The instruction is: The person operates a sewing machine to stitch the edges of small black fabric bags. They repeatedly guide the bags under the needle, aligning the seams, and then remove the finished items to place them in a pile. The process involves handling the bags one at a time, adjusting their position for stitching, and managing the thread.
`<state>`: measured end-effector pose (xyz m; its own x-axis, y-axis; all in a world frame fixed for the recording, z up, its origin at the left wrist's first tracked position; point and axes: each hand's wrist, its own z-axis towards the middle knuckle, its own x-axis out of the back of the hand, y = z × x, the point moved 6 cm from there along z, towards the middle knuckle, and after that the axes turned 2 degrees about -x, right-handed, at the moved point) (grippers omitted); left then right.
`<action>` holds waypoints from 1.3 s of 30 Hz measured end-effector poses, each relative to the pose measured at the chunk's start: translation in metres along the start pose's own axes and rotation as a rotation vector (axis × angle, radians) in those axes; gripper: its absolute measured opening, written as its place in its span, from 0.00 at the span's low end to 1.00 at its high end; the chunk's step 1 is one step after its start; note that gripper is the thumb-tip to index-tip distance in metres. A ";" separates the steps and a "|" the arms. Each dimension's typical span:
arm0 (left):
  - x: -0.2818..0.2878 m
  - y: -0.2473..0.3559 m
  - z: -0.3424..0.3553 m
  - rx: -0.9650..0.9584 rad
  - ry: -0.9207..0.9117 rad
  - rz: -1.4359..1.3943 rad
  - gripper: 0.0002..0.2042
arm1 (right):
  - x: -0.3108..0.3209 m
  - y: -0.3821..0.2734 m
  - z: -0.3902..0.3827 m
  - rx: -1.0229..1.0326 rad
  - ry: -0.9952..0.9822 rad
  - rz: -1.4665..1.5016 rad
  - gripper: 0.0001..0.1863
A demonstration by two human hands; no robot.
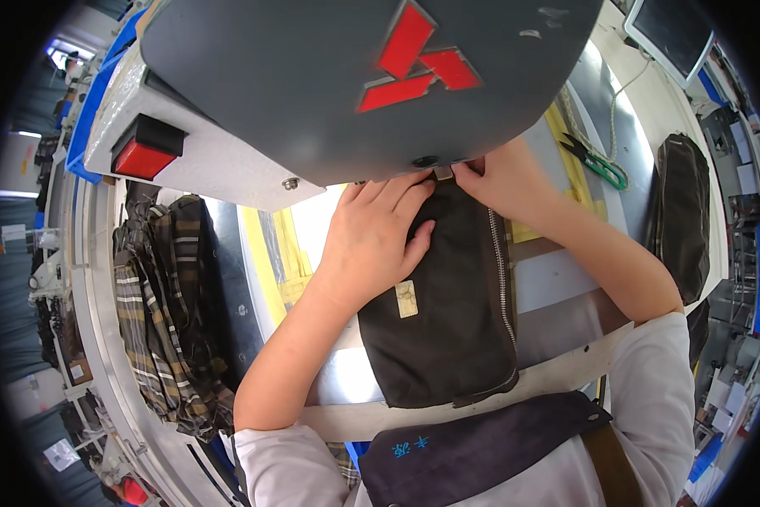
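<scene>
Black fabric makes up the zipped pouch (pixel 448 355), which lies on the surface (pixel 553 275) on the wearer's side of the grey machine head (pixel 338 93), its far end reaching beneath it. One pale patch (pixel 407 299) sits on the pouch, well out from the machine head; a second pale patch (pixel 444 173) shows just beside its lower edge. The left hand (pixel 371 232) rests with a loose grip, clenched on nothing, its fingers pressing the fabric close to the machine head. The right hand (pixel 511 182) is at the pouch's far corner, fingertips partly hidden by the machine head, so whether that grip pinches the fabric cannot be told. The step in hand appears to be lining up the second patch under the machine head; the next move probably calls for holding the fabric flat and steady there.
</scene>
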<state>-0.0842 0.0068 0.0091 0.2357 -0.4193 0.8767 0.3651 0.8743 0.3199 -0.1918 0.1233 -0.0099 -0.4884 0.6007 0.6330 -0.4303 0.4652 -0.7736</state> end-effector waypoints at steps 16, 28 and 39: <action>0.000 0.000 0.001 0.017 -0.027 0.049 0.17 | -0.009 0.015 0.008 -0.071 -0.069 0.074 0.11; 0.001 0.000 0.000 0.005 -0.037 0.065 0.17 | 0.002 0.000 -0.001 -0.082 -0.035 0.032 0.11; 0.003 -0.002 0.001 -0.006 -0.080 0.078 0.17 | -0.002 -0.003 -0.002 0.107 0.038 -0.039 0.08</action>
<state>-0.0853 0.0045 0.0116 0.1911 -0.3288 0.9249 0.3540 0.9019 0.2475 -0.1887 0.1222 -0.0090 -0.4412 0.6090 0.6591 -0.5277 0.4180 -0.7394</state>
